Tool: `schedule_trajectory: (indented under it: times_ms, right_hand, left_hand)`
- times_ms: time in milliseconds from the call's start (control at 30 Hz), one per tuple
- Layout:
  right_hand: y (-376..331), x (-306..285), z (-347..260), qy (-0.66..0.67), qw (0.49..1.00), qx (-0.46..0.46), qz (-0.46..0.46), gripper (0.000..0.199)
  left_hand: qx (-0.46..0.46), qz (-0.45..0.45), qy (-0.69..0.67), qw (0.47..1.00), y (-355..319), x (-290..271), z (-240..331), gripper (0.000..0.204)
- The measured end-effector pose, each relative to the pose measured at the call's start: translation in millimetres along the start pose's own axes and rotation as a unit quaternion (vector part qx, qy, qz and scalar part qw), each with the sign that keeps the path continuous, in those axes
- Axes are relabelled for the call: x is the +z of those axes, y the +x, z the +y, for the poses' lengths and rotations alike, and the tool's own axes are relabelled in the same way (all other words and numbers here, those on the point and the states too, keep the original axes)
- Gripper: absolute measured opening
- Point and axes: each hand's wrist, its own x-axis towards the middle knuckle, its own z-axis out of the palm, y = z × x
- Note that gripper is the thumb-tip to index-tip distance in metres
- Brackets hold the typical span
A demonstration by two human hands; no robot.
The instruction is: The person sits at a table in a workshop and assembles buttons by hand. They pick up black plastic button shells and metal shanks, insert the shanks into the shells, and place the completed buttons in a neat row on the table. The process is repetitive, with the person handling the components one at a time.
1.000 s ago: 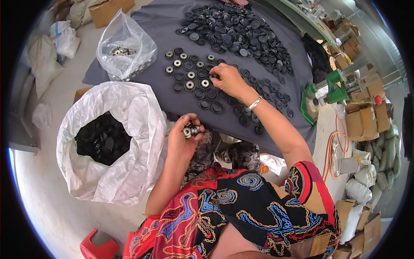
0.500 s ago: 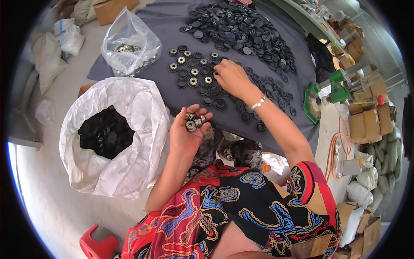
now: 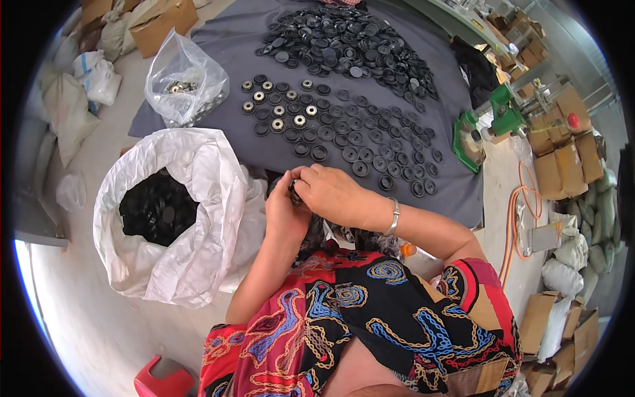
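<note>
The right hand (image 3: pixel 334 193) left the cloth (image 3: pixel 456 198) — now meeting the left hand (image 3: pixel 286 210), seemingly.

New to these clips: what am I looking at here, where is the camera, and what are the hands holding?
No machine: a person works with bare hands. The one view comes from a fisheye camera on their head, looking down, so edges bend. The left hand holds small metal rings; the right hand meets it there. On the grey cloth lie rows of black discs, some with metal centres, and a pile behind. A white sack of black parts and a clear bag sit to the left.
</note>
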Motion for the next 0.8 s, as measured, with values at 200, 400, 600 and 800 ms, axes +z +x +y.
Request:
schedule_trajectory:
  times_ms: [200, 400, 600, 800]
  right_hand:
    - [-5, 6, 1, 0.039, 0.998, 0.022, 0.044, 0.020]
    - [-2, -8, 14, 0.119, 0.977, 0.105, 0.144, 0.021]
    - [-2, -5, 28, 0.225, 0.960, 0.116, 0.118, 0.023]
    - [7, -17, 36, 0.127, 0.988, 0.085, -0.033, 0.021]
  left_hand:
    - [0.007, -0.031, 0.022, 0.999, 1, -5, -6, 0.023]
    - [-0.046, -0.011, -0.007, 0.999, 1, 2, 1, 0.021]
    - [0.019, -0.059, 0.134, 0.989, 5, -4, 0, 0.017]
    - [0.140, -0.077, 0.300, 0.940, 14, -5, -3, 0.023]
